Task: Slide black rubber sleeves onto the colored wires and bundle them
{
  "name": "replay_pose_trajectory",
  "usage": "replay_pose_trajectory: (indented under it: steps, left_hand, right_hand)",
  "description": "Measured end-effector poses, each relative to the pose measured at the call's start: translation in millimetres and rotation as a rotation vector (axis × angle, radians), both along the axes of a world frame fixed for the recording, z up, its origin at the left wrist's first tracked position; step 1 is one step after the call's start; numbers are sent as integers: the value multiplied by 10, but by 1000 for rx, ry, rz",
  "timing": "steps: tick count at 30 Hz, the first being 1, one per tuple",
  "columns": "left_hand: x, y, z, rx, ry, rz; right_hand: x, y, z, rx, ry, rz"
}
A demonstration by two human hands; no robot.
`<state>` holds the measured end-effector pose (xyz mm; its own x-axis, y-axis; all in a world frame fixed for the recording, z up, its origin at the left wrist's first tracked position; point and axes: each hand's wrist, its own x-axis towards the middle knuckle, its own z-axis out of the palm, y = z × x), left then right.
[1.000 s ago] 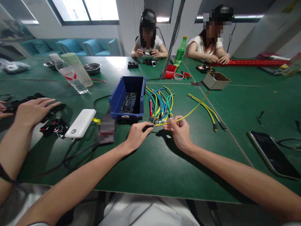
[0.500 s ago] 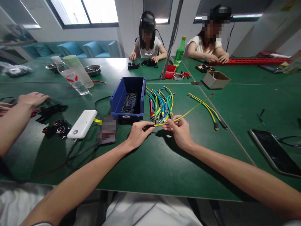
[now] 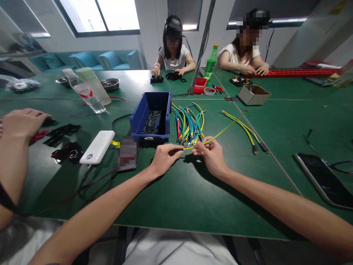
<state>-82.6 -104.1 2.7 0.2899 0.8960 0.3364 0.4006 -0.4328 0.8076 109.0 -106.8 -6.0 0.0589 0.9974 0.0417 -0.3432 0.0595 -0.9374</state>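
My left hand (image 3: 164,159) pinches a short black sleeve (image 3: 178,149) at the near end of a yellow-green wire (image 3: 220,135). My right hand (image 3: 211,154) holds that wire between thumb and fingers, and its far end points up to the right. Just beyond my hands lies a bundle of blue, yellow and green wires (image 3: 189,119) with metal lugs. A blue bin (image 3: 150,138) with small black tubes (image 3: 153,121) stands behind my left hand. To the right lie a few yellow-green wires (image 3: 242,129) with dark ends.
A white power bank (image 3: 97,147) and a dark phone (image 3: 127,154) with cables lie left; another phone (image 3: 322,178) lies right. Bottles (image 3: 91,97) stand back left. A person's hand (image 3: 26,123) is at far left, near black parts (image 3: 66,152). Two people sit opposite.
The other person's hand at far left has shifted. My hands keep nearly the same grip on the wire and sleeve; the whole view has moved slightly.
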Motion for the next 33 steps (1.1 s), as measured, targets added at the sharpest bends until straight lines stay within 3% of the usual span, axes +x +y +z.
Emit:
replay_pose_trajectory:
  steps: [13,21,33]
  left_hand:
    - [9,-35,51,-168,-56,-58]
    - [-7,-6,43,-90,32,36]
    - [-13,-8,-6,-242,-127,-33]
  right_hand:
    - [3,17,22,-42,31,-32]
    - [14,37,52,-84,85,-49]
    - [8,44,44,-93,46,-10]
